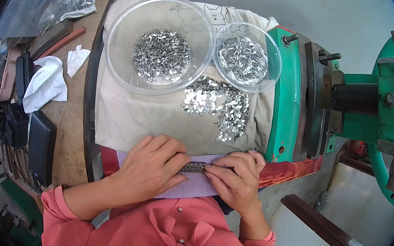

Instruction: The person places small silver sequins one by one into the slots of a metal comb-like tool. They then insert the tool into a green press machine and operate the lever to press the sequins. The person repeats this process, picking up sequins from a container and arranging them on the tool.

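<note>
A dark ribbed metal band (194,167), looking like a link watch strap, lies level between my hands over a purple checked cloth (182,188). My left hand (151,164) grips its left end, fingers bent. Around the right end are the thumb and fingertips of my right hand (237,178), pinched together. Both hands hide the band's ends. Just beyond them, small shiny flat metal pieces (232,122) lie loose on a beige cloth (134,120).
A large clear plastic bowl (111,62) and a smaller one (276,59) hold small metal parts behind the loose pieces. At right stands a green press-like machine (286,104). A wooden table (72,133) at left carries a black case (41,146), white tissue (46,81) and plastic bags (30,11).
</note>
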`<control>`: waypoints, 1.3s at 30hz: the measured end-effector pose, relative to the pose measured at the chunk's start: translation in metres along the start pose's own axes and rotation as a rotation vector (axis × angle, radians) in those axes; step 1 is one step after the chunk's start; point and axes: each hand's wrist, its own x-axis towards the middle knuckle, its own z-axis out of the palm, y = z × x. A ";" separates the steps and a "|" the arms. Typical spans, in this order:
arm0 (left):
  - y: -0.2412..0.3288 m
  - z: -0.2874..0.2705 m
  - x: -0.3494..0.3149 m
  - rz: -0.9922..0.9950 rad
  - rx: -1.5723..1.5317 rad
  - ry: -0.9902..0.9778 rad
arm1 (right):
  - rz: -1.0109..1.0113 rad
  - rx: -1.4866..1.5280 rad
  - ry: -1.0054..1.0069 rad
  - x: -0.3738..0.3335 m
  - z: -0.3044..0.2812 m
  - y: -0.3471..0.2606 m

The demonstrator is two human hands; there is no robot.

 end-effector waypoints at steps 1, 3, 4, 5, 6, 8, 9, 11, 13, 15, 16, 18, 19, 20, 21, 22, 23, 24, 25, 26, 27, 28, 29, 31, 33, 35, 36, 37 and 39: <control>-0.001 -0.002 0.000 -0.006 0.008 -0.014 | -0.010 -0.012 0.000 0.001 -0.001 0.001; -0.005 -0.007 -0.002 -0.022 0.022 -0.040 | -0.005 -0.015 0.003 0.001 -0.001 0.000; -0.007 -0.010 -0.003 -0.026 0.018 -0.061 | 0.009 -0.007 0.006 0.000 0.000 -0.001; -0.010 -0.013 -0.004 -0.031 0.014 -0.083 | 0.024 0.001 0.008 0.000 0.000 -0.002; -0.012 -0.016 -0.005 -0.035 0.011 -0.102 | 0.035 -0.023 -0.022 0.003 -0.001 -0.004; -0.014 -0.020 -0.005 -0.024 0.007 -0.122 | 0.029 -0.052 -0.034 0.002 0.003 -0.005; -0.014 -0.021 -0.005 -0.014 0.005 -0.135 | 0.030 -0.068 -0.037 0.001 0.005 -0.005; -0.013 -0.022 -0.006 0.004 0.038 -0.133 | -0.002 -0.084 -0.032 0.001 0.006 -0.003; -0.013 -0.022 -0.007 0.028 0.074 -0.103 | -0.029 -0.092 -0.007 0.002 0.005 -0.004; -0.014 -0.019 -0.009 0.052 0.111 -0.055 | -0.045 -0.083 0.035 0.001 0.004 -0.005; -0.014 -0.019 -0.008 0.065 0.114 -0.014 | -0.040 -0.094 0.056 0.001 0.003 -0.005; -0.014 -0.019 -0.005 0.097 0.120 0.068 | -0.028 -0.117 0.103 0.002 0.000 -0.005; -0.015 -0.018 -0.004 0.099 0.132 0.078 | -0.025 -0.130 0.115 0.003 0.000 -0.005; -0.015 -0.017 -0.003 0.101 0.144 0.088 | -0.023 -0.143 0.127 0.004 0.000 -0.005; -0.016 -0.016 -0.003 0.106 0.155 0.098 | -0.019 -0.159 0.141 0.005 0.000 -0.005; -0.019 -0.014 -0.001 0.097 0.134 0.094 | -0.005 -0.178 0.141 0.006 0.003 -0.004; -0.024 -0.013 0.001 0.089 0.112 0.090 | 0.009 -0.197 0.141 0.006 0.008 -0.001; -0.027 -0.013 0.002 0.077 0.090 0.084 | 0.022 -0.214 0.139 0.006 0.011 0.000; -0.028 -0.014 0.002 0.065 0.065 0.082 | 0.043 -0.208 0.140 0.006 0.011 0.000; -0.029 -0.015 0.002 0.053 0.040 0.081 | 0.063 -0.202 0.141 0.006 0.010 -0.001; -0.031 -0.016 0.001 0.040 0.013 0.079 | 0.084 -0.196 0.140 0.005 0.010 -0.001; -0.031 -0.018 0.000 0.033 -0.007 0.073 | 0.096 -0.195 0.130 0.005 0.009 -0.002; -0.032 -0.019 -0.001 0.024 -0.027 0.067 | 0.106 -0.194 0.120 0.005 0.007 -0.002; -0.033 -0.021 -0.002 0.015 -0.052 0.055 | 0.113 -0.184 0.110 0.007 0.002 -0.006; -0.034 -0.021 -0.002 0.013 -0.061 0.034 | 0.110 -0.159 0.113 0.009 -0.002 -0.013; -0.034 -0.022 -0.002 0.005 -0.082 0.026 | 0.052 -0.145 0.135 0.016 0.000 -0.018; -0.034 -0.024 -0.002 0.003 -0.090 0.024 | 0.022 -0.139 0.149 0.020 0.003 -0.019; -0.034 -0.024 -0.002 -0.012 -0.100 0.019 | -0.010 -0.150 0.142 0.024 0.006 -0.020; -0.033 -0.027 -0.001 -0.031 -0.117 0.010 | -0.074 -0.182 0.136 0.031 0.010 -0.023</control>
